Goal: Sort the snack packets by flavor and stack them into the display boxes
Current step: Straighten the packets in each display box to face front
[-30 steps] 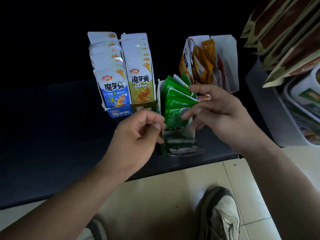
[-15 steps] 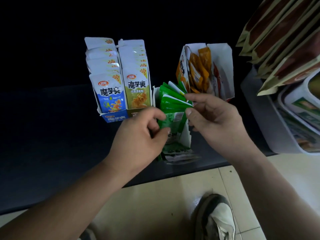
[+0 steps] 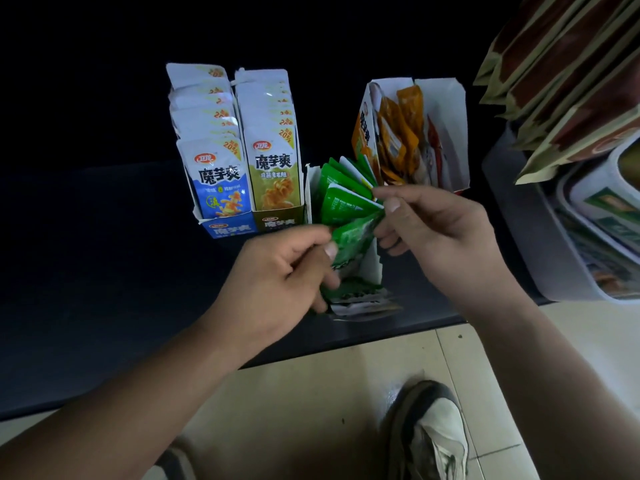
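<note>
Now both hands, left and right, pinch the front green packet; better slide it down straight into its box.

Three display boxes behind the fingers, two hands, one shoe (green packets too fanned to count).

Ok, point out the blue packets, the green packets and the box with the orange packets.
blue packets (image 3: 221, 188): head view, front packet's face.
green packets (image 3: 341, 206): head view, a fanned packet's face.
orange-packet box (image 3: 446, 126): head view, white right wall.
</note>
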A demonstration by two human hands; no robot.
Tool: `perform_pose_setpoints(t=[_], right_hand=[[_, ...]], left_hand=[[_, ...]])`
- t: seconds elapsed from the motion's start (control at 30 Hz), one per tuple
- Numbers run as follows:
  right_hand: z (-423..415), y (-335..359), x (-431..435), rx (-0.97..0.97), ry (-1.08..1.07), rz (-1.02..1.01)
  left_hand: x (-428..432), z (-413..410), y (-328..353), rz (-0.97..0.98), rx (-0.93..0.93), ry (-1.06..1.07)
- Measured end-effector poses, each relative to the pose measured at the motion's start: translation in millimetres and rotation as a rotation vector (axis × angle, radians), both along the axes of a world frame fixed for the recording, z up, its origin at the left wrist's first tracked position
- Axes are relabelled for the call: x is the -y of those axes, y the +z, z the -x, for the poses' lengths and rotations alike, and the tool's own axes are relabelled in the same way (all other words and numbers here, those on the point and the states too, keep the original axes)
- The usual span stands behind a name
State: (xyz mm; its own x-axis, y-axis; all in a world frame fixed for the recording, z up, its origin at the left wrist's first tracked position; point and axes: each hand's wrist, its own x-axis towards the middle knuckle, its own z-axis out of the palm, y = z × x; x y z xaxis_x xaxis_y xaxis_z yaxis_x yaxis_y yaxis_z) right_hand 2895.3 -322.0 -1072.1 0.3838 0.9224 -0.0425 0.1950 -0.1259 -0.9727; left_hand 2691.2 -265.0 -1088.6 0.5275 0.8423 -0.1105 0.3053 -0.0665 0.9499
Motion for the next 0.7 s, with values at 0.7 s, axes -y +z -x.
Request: perform_pose_setpoints(t=[0.7], right_hand=[[6.1, 11.2, 1.2, -0.268, 0.009, 0.105]], left_hand=[[3.0, 16.7, 21.1, 0.111, 0.243, 0.178]])
